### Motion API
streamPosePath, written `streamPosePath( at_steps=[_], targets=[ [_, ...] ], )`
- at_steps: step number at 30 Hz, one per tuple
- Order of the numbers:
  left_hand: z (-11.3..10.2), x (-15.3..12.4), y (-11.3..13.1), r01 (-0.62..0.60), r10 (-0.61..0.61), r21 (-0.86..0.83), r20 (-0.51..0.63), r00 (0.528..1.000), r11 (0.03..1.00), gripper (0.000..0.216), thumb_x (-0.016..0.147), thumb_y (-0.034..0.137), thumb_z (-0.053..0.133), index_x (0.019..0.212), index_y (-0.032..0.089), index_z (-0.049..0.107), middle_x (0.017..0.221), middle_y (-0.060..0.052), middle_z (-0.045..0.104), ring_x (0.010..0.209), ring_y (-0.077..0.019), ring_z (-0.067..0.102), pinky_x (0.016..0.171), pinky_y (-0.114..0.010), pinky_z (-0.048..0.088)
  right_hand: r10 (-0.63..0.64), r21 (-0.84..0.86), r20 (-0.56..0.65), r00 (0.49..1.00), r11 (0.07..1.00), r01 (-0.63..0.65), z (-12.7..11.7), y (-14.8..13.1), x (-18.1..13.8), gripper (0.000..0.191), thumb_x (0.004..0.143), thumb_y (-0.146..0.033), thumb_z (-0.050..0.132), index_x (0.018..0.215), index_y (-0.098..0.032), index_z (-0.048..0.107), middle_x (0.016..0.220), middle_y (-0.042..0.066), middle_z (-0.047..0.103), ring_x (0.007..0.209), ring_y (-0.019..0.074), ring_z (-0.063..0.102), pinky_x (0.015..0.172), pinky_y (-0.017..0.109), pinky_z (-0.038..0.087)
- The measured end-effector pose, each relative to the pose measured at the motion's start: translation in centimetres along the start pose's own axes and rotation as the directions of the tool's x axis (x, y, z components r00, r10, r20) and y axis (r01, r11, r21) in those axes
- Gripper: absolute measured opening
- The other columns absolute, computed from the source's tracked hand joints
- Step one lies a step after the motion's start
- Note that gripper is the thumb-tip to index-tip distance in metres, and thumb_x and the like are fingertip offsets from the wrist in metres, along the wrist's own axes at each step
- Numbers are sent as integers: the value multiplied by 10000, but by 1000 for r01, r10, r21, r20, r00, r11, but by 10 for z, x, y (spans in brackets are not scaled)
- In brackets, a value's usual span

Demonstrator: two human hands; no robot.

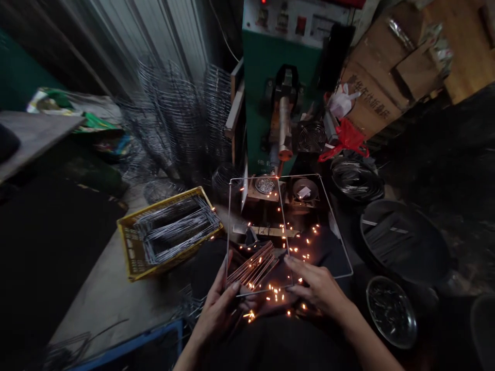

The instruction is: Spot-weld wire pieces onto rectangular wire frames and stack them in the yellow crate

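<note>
A rectangular wire frame [229, 221] is held out in front of me, its far edge at the electrode [285, 131] of a green spot welder [257, 77]. A thin metal rod [283, 219] runs across the frame's middle, from far edge to near edge. My left hand [219, 304] grips the frame at its near left corner. Around the near end of the middle rod, my right hand [317, 283] is closed, thumb and forefinger pinching. Under the frame, a bundle of loose rods [253, 265] lies across my lap. Bright sparks scatter over lap and hands.
A yellow crate [126, 247] of bent wire frames stands at left. Stacked wire baskets [174, 113] lean behind it. On the right are a dark round pan [417, 257] with rods, a metal bowl [390, 312] of small pieces, and cardboard boxes [379, 82]. A blue crate edge [135, 340] shows low left.
</note>
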State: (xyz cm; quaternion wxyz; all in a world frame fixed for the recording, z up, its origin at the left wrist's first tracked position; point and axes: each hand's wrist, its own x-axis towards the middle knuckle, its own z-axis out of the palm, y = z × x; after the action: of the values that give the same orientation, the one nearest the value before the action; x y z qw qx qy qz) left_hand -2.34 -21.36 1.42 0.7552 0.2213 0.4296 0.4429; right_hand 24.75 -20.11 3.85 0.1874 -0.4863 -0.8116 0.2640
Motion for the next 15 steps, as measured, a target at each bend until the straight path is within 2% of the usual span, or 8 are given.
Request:
streamPosePath(
  at_steps=[3, 6, 11, 15],
  targets=[
    [-3, 8, 5, -27, 25, 48, 50, 998, 998, 949, 889, 306, 628, 1545, 263, -57, 734, -54, 717, 629, -213, 688, 571, -283, 531, -9, -35, 14, 1000, 999, 9, 2, 2, 7, 750, 836, -252, 718, 1491, -312, 358, 1390, 55, 554, 1245, 232, 557, 1020, 349, 501],
    [-3, 32, 22, -107, 99, 68, 103, 990, 992, 952, 882, 269, 626, 1546, 256, -57, 734, -52, 724, 630, -214, 697, 580, -287, 542, -5, -89, -28, 1000, 996, 2, -3, 12, 31, 710, 858, -280, 697, 1485, -311, 367, 1363, 52, 582, 1217, 227, 583, 993, 346, 513],
    [6, 106, 65, -255, 243, 81, 133, 961, 964, 935, 850, 211, 638, 1551, 268, 21, 733, -23, 729, 662, -218, 722, 562, -274, 560, 44, -216, -205, 978, 972, -89, -31, 44, 106, 774, 782, -478, 747, 1458, -286, 422, 1274, 75, 648, 1103, 258, 650, 913, 352, 530],
    [16, 164, 96, -323, 307, 86, 157, 939, 943, 930, 858, 149, 590, 1545, 228, -31, 691, -19, 731, 635, -213, 724, 554, -270, 558, 72, -293, -263, 962, 944, -151, -66, 77, 164, 716, 759, -545, 738, 1379, -250, 531, 1189, 85, 692, 1057, 284, 663, 887, 379, 524]
  ],
)
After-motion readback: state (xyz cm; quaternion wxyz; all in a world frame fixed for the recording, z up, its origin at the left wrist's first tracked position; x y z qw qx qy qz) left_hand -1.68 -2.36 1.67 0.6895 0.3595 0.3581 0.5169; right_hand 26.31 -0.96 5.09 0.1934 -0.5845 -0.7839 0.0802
